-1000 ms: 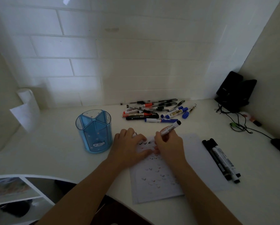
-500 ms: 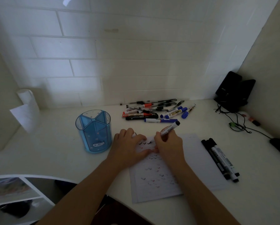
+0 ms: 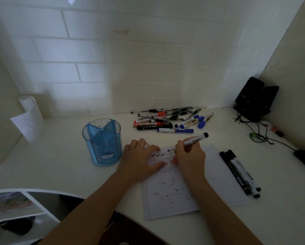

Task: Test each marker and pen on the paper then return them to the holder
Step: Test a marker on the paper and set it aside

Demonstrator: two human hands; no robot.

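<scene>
Blue plastic holder (image 3: 102, 144), one, stands at 10 o'clock of the single ticked paper (image 3: 166, 200). The pen pile (image 3: 166, 121) at 12 o'clock is too tangled to count. At least two side markers (image 3: 240, 172) lie at 3 o'clock. The paper's near corner nears the front edge of the desk (image 3: 60, 165), which lies bare at 9 o'clock. The left hand (image 3: 139, 160) lies flat on the paper. The right hand (image 3: 190, 156) curls its fingers round one marker (image 3: 196, 138), tip on the paper. The marker is tilted lower than a second ago.

holder (image 3: 102, 144): translucent blue plastic | wall (image 3: 148, 68): glossy tile | paper (image 3: 169, 200): matt
</scene>
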